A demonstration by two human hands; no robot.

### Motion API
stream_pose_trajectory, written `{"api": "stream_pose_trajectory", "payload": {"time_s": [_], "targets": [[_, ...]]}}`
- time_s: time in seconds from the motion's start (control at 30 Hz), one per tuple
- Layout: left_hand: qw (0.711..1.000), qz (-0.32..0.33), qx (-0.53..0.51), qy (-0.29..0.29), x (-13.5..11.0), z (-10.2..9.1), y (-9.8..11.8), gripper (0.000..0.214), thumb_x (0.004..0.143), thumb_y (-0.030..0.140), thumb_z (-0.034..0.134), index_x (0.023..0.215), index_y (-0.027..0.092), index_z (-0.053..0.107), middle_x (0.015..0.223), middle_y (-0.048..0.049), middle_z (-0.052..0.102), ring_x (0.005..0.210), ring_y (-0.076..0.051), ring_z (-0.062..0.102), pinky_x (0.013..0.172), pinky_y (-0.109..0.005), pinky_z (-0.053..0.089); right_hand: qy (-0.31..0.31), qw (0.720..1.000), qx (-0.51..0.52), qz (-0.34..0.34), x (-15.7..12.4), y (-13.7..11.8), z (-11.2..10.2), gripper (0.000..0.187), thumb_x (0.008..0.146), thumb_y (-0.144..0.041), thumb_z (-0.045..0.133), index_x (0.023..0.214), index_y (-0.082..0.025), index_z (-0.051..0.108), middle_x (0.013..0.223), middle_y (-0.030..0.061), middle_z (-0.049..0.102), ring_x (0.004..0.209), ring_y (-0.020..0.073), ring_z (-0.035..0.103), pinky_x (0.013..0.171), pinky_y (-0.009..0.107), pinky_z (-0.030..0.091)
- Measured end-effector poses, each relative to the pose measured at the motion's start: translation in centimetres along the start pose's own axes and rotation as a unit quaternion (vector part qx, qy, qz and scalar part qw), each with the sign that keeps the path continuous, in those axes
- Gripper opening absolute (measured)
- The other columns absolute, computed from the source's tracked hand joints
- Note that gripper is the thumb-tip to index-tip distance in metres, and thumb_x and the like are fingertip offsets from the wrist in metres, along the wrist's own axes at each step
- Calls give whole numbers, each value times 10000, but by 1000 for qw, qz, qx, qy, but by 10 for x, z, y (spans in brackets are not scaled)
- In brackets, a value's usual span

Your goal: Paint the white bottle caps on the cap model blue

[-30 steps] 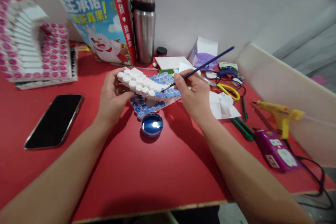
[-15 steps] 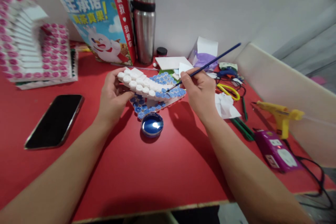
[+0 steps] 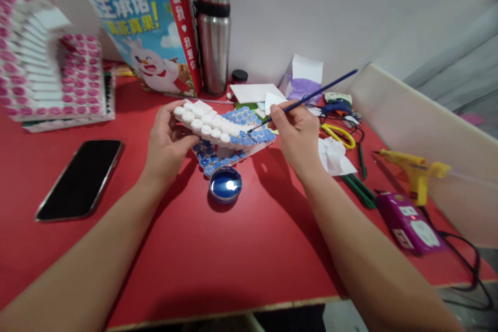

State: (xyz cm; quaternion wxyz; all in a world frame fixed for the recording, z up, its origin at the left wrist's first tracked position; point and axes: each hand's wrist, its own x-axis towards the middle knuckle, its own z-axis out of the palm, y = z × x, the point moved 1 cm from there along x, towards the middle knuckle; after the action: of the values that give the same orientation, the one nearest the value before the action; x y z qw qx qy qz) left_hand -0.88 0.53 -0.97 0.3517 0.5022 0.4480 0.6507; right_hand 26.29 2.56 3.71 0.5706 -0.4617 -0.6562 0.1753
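My left hand is closed on the left end of a paper craft model, its thumb along the lower side. Rows of small round rolls cover the model; those at the left are white, those at the right and underneath are blue. Between thumb and fingers, my right hand grips a thin dark blue paintbrush. The brush tip touches the rolls near where blue meets white. In front of the model sits a small round pot of blue paint.
A black phone lies at the left, below a pink and white craft piece. Behind stand a printed paper bag and a steel flask. On the right are crumpled tissue, a yellow glue gun and a purple power box.
The brush tip has shifted very slightly over the rolls, and its handle end has dropped a little. My left hand and the model stay in place.
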Motion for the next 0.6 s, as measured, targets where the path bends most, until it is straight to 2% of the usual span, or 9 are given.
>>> {"api": "stream_pose_trajectory", "payload": {"time_s": [0.1, 0.3, 0.43, 0.6], "targets": [[1000, 10, 8, -3, 0, -1, -2, 715, 650, 188, 866, 1344, 259, 708, 1255, -59, 801, 955, -207, 748, 793, -308, 611, -14, 1000, -1, 2, -1, -4, 1, 247, 1083, -396, 732, 886, -249, 704, 738, -26, 726, 693, 157, 677, 689, 317, 520], [1000, 2, 20, -12, 0, -2, -3, 733, 657, 207, 856, 1368, 262, 687, 1297, -72, 780, 985, -225, 738, 810, -328, 612, -31, 999, -9, 30, -3, -15, 1, 240, 1060, -329, 724, 838, -241, 696, 692, -37, 688, 645, 140, 628, 643, 307, 491], [1000, 8, 20, -13, -1, -3, -4, 708, 685, 175, 862, 1364, 295, 701, 1297, -70, 787, 1005, -257, 748, 815, -374, 624, -21, 1000, 13, 16, -4, -16, 3, 246, 1075, -387, 729, 875, -245, 713, 745, -16, 729, 709, 159, 683, 685, 311, 543], [999, 22, 36, -17, -2, -6, -8, 670, 752, 152, 859, 1376, 349, 715, 1317, -55, 799, 1029, -301, 776, 821, -438, 666, -33, 999, 1, 30, -4, -13, 3, 265, 1078, -421, 735, 878, -250, 707, 738, -18, 726, 702, 158, 673, 670, 306, 542]]}}
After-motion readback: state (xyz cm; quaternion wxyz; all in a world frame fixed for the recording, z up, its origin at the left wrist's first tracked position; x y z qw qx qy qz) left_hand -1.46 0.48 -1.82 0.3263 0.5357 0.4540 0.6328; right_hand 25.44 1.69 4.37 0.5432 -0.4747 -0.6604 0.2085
